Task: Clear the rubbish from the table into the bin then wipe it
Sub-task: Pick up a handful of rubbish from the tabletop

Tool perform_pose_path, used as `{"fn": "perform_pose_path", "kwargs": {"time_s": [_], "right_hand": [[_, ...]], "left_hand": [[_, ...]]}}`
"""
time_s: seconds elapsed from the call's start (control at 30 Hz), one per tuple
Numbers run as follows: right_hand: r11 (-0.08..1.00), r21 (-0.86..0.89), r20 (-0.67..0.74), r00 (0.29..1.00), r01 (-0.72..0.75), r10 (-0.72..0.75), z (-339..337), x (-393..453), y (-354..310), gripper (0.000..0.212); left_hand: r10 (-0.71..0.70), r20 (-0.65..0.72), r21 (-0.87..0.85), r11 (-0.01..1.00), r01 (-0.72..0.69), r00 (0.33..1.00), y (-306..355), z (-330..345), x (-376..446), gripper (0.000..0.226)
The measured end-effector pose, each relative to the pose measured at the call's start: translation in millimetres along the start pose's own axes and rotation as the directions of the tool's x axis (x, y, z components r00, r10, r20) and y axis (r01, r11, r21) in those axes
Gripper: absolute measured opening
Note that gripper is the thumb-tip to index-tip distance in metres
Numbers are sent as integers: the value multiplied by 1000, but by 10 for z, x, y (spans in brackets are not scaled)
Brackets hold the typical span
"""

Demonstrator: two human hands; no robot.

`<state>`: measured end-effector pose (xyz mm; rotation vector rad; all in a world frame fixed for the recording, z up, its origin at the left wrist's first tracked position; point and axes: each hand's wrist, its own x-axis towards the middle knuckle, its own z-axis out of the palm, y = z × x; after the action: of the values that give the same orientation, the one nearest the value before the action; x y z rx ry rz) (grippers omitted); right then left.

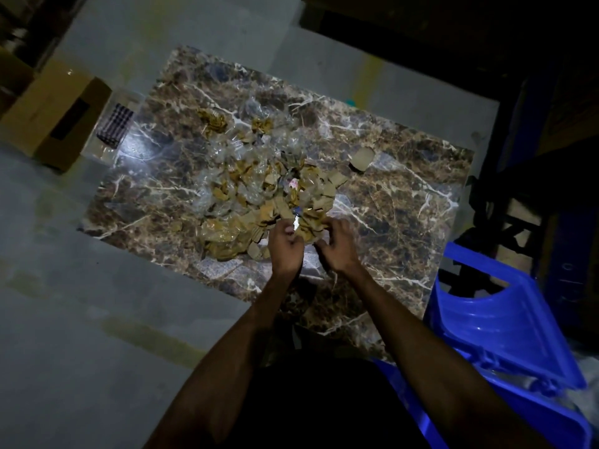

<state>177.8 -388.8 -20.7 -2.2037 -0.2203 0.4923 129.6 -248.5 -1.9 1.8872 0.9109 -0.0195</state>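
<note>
A heap of rubbish (259, 189), torn cardboard scraps mixed with clear plastic wrap, covers the middle of the brown marble table (405, 202). My left hand (285, 247) and my right hand (337, 247) are side by side at the near edge of the heap, fingers curled into the scraps and plastic. A small white wrapper (295, 225) shows between them. One loose cardboard piece (361, 159) lies apart to the right. A blue bin (505, 345) with its lid tilted open stands at the table's near right corner.
A checked cloth (115, 124) lies at the table's far left corner. A cardboard box (55, 115) stands on the grey floor to the left. Dark shelving and a dark stool fill the right side beyond the bin.
</note>
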Motion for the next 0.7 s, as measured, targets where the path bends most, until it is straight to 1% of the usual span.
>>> {"fn": "perform_pose_path", "kwargs": {"time_s": [0.03,0.1,0.13,0.17,0.23,0.33,0.43,0.47,0.53,0.57,0.63,0.67,0.7], "right_hand": [[1000,14,-30,999,11,-10,-32,26,-32,41],[999,49,-163,987,-3,11,-140,114,-76,30],[996,83,-223,974,-18,36,-215,185,-100,28],[994,105,-260,964,-23,50,-303,278,-131,30],[997,55,-281,958,-47,61,-456,542,-109,43],[989,-128,-244,969,-72,38,-649,976,-91,61],[945,-303,-138,987,-120,81,-672,1262,21,75],[934,-335,-119,989,-127,92,-636,1283,59,80],[933,-351,-105,994,-77,43,-504,1181,110,85],[942,-333,-87,996,-25,-5,-424,1078,119,81],[958,-278,-35,996,69,-82,-265,823,99,67],[968,-233,-19,994,96,-103,-211,694,65,60],[979,-169,-34,992,112,-119,-185,589,19,53]], "left_hand": [[8,-1,-12,1000,-8,1000,42,25,24,30],[14,12,-22,1000,-14,1000,97,54,78,31],[12,27,-36,999,-11,1000,143,58,96,31],[20,33,-41,999,-19,999,172,67,118,31],[45,26,-24,999,-45,999,234,78,145,34],[73,39,-14,997,-72,997,292,98,182,35],[111,34,7,994,-111,993,319,97,181,37],[131,30,10,991,-131,991,316,91,172,38],[165,29,10,986,-165,986,253,95,164,42],[173,36,9,985,-173,984,209,96,160,44],[190,40,8,982,-190,981,129,98,141,44],[205,30,9,979,-205,978,86,100,122,43],[218,8,21,976,-219,976,56,94,87,43]]}}
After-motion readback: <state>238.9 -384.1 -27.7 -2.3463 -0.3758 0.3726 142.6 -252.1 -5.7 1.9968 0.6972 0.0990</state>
